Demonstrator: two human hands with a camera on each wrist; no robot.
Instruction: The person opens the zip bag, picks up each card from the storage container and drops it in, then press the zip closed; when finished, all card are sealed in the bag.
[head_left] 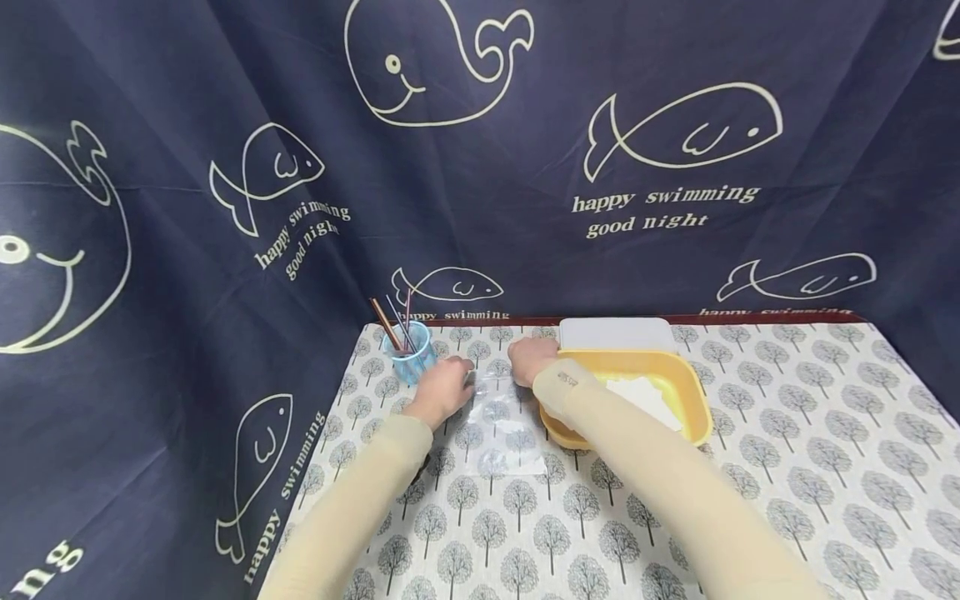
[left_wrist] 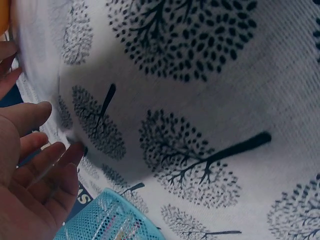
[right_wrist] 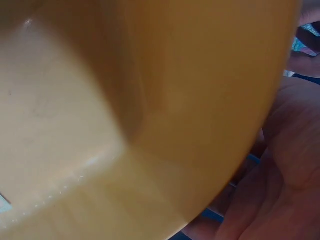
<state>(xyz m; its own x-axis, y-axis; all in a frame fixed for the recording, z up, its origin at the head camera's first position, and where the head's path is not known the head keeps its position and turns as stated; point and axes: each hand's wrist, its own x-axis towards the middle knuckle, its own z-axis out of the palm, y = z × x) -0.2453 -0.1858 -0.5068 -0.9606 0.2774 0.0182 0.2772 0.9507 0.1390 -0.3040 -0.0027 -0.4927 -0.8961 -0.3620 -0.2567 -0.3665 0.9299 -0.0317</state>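
A clear, flat plastic sheet or bag (head_left: 504,433) lies on the cloth between the two hands. My left hand (head_left: 444,385) is at its far left corner; in the left wrist view the thumb (left_wrist: 35,116) stands apart from the loosely bent fingers (left_wrist: 45,160). Whether they touch the plastic is unclear. By the far right corner is my right hand (head_left: 532,358), beside the yellow basin (head_left: 701,408). In the right wrist view the basin's wall hides part of the right hand's fingers, so any hold is hidden.
Left of the left hand stands a blue mesh cup (head_left: 412,367) with several thin sticks. White paper (head_left: 647,402) lies in the basin. Behind it is a pale, flat lid-like panel (head_left: 617,333). A dark curtain (head_left: 465,192) hangs along the table's far edge.
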